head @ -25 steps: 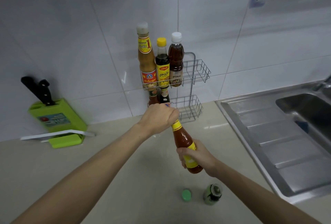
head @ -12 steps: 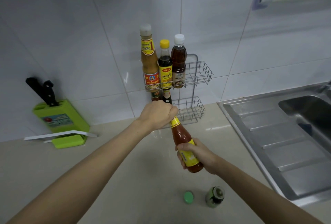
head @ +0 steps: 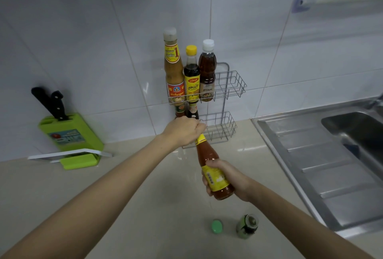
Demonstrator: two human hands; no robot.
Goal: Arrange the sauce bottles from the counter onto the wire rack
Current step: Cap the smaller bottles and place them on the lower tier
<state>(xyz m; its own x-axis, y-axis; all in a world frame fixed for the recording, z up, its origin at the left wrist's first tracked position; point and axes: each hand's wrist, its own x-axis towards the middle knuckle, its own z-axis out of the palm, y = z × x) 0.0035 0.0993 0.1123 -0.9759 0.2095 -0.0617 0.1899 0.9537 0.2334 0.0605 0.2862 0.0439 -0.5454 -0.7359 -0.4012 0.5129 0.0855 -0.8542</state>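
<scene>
A red chili sauce bottle (head: 207, 154) with a yellow label is held tilted above the counter, in front of the wire rack (head: 230, 86). My right hand (head: 228, 178) grips its lower body. My left hand (head: 184, 131) is closed over its cap and hides it. The rack's upper shelf holds three bottles: a tall tan sauce bottle (head: 173, 68), a dark soy bottle with a yellow cap (head: 191, 76) and a brown bottle with a white cap (head: 207, 70). Two smaller bottles (head: 187, 110) stand on the lower shelf, partly hidden by my left hand.
A small green bottle without its cap (head: 247, 226) stands on the counter near me, its green cap (head: 217, 226) beside it. A green knife block (head: 70, 134) with black-handled knives is at the left. A steel sink with drainboard (head: 323, 161) fills the right.
The view has shifted slightly. Both hands stay on the red bottle in almost the same pose, with the left hand still over the cap.
</scene>
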